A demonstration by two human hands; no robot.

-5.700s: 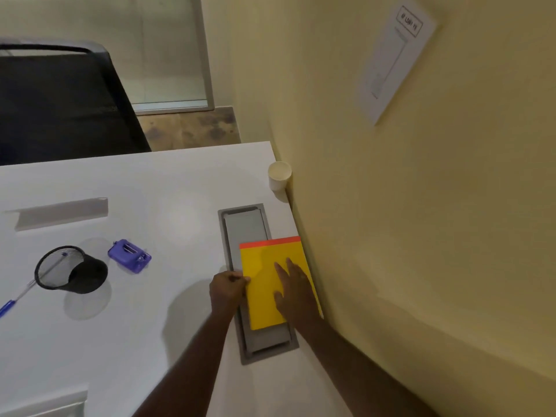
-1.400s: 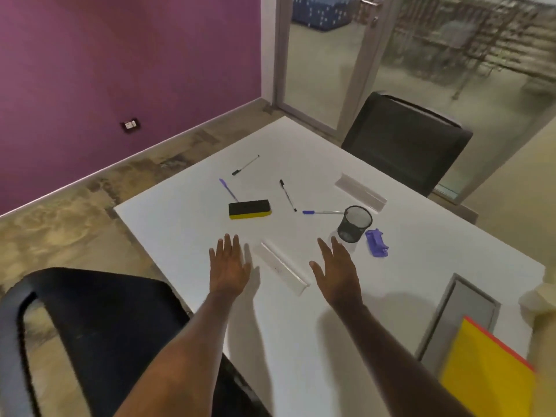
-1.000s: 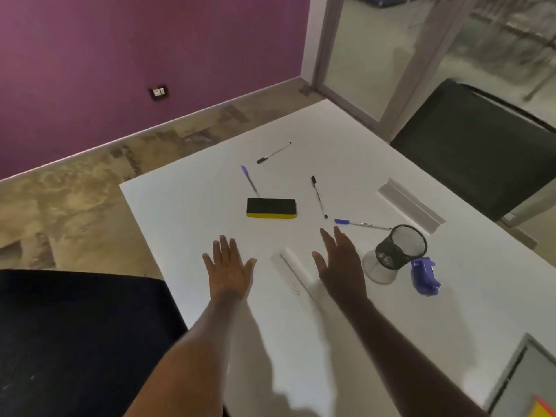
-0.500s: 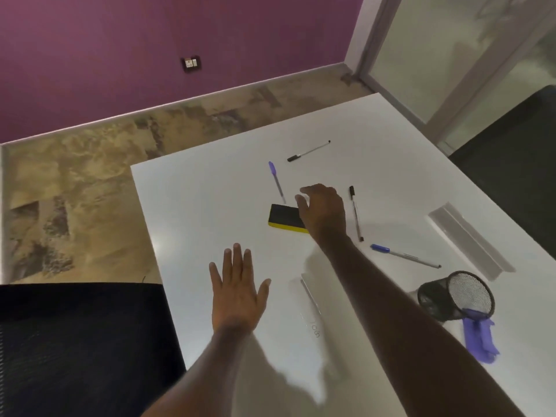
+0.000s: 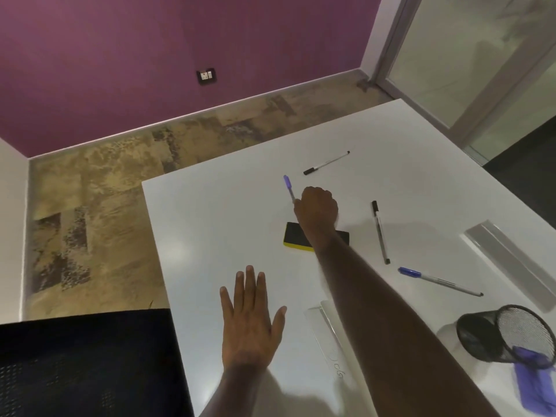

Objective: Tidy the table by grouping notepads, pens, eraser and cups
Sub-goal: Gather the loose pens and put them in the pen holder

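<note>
My right hand reaches across the white table, fingers closed on the lower end of a purple-capped pen. The black-and-yellow eraser lies just under my right wrist. My left hand rests flat with fingers spread near the table's front edge. A black-capped pen lies further away, another black pen lies to the right, and a blue-capped pen lies beyond it. A black mesh pen cup lies on its side at the right.
A purple object lies by the mesh cup. Two grey strips sit on the table, one at the right edge and one beside my right forearm. A black chair stands at the lower left.
My right hand moved past the eraser to the purple-capped pen and closed on it. The left hand stayed flat. The view shifted left.
</note>
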